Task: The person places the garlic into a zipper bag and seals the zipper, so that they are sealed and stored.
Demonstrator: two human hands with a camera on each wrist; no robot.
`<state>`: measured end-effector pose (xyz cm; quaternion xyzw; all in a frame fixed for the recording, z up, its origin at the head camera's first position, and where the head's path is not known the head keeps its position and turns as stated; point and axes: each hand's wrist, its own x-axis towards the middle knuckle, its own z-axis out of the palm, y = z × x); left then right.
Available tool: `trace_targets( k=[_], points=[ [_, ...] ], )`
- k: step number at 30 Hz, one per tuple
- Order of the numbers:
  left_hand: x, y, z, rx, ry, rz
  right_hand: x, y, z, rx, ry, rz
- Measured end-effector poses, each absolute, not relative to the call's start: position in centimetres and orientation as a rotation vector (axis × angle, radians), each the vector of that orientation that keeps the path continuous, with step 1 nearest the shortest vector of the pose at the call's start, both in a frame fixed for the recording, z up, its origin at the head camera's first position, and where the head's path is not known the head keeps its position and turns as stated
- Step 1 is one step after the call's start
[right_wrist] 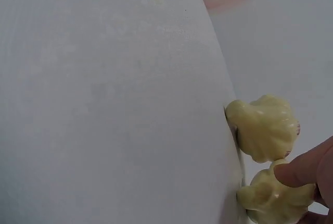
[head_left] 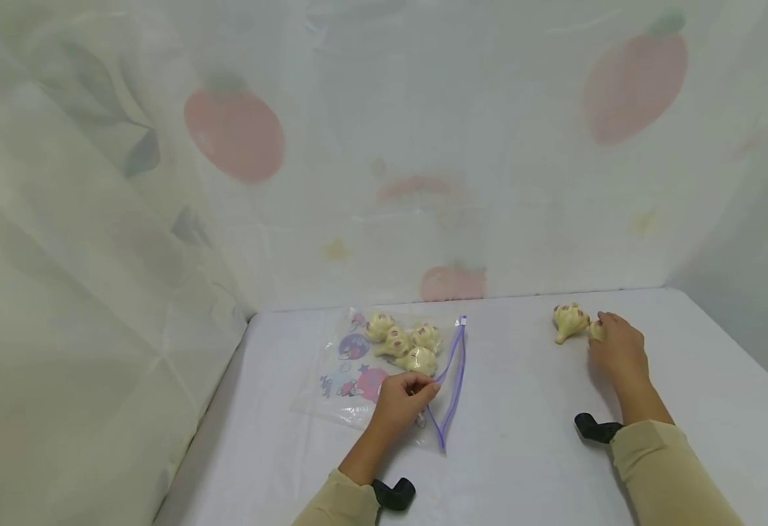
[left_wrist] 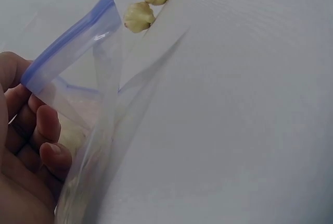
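A clear zip bag [head_left: 351,409] with a purple zip strip [head_left: 460,365] and printed pictures lies on the table, its mouth parted toward the right. Inside it are several pale yellow, lumpy bulb-shaped pieces [head_left: 397,341] with reddish-brown marks. My left hand [head_left: 400,402] pinches the bag's mouth at the purple strip [left_wrist: 67,44]. Over at the right, my right hand [head_left: 619,347] holds one lumpy piece [right_wrist: 276,195] between thumb and fingers, partly covering it. Beside that sits another lumpy piece [right_wrist: 265,127], its stem pointing toward me in the head view [head_left: 569,321].
A white-covered table [head_left: 522,453] spreads under everything. Behind it hangs a pale curtain [head_left: 357,131] printed with strawberries, with more curtain [head_left: 81,329] along the left side. Black wrist mounts [head_left: 393,495] stick out from both sleeves.
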<state>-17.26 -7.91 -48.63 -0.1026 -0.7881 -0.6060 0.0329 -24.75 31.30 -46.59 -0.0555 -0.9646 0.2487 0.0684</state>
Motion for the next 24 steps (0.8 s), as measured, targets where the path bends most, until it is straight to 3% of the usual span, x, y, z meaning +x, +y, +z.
trace_targets(
  k=[5,16,24],
  points=[
    [-18.4,-8.1,-50.8,-0.307,-2.425,-1.888,-23.8,31.0,-46.4,-0.299,-2.854,0.859],
    [-18.5,-8.1,-51.0,-0.297,-2.412,-1.882,-22.1,30.3,-47.3,-0.437,-2.824,1.073],
    [-18.5,-8.1,-51.1,-0.304,-2.4,-1.888,-21.5,30.1,-47.7,-0.334,-2.872,1.067]
  ],
)
